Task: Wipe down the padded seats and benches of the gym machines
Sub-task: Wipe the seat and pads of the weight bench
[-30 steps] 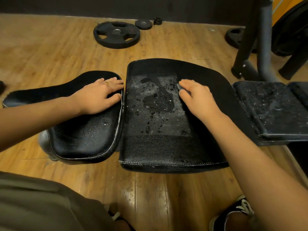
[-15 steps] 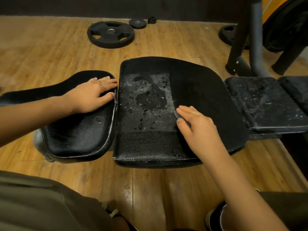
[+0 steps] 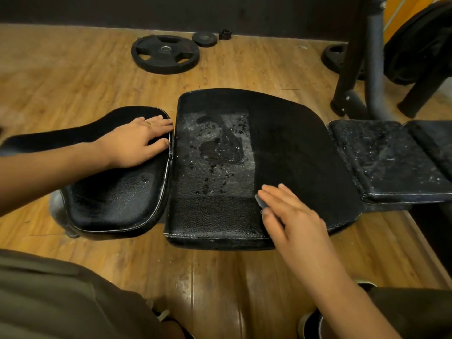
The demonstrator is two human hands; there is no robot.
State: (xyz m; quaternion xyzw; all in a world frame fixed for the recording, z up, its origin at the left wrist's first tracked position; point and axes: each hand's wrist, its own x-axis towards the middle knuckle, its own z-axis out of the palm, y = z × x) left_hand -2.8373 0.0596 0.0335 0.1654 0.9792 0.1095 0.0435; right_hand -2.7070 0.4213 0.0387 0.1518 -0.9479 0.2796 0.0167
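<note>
Three black padded cushions lie in a row on one bench. My left hand point(image 3: 137, 143) rests flat on the narrow left seat pad point(image 3: 117, 201), which carries a few droplets. The wide middle pad point(image 3: 293, 143) shows a dusty grey patch with dark wet blotches on its left half; its right half looks dark and uniform. My right hand point(image 3: 293, 216) sits near this pad's front edge, holding a small grey cloth point(image 3: 259, 201) that peeks out between thumb and index finger. The right pad point(image 3: 391, 162) is speckled with white spots.
A large black weight plate point(image 3: 165, 54) and a small plate point(image 3: 204, 39) lie on the wooden floor behind the bench. Dark machine uprights point(image 3: 352, 57) stand at the back right, with another plate point(image 3: 333, 56) beside them. My knees and shoes are below the bench.
My right hand has dragged the cloth from the far part of the middle pad toward its front edge. The left hand has stayed on the left pad.
</note>
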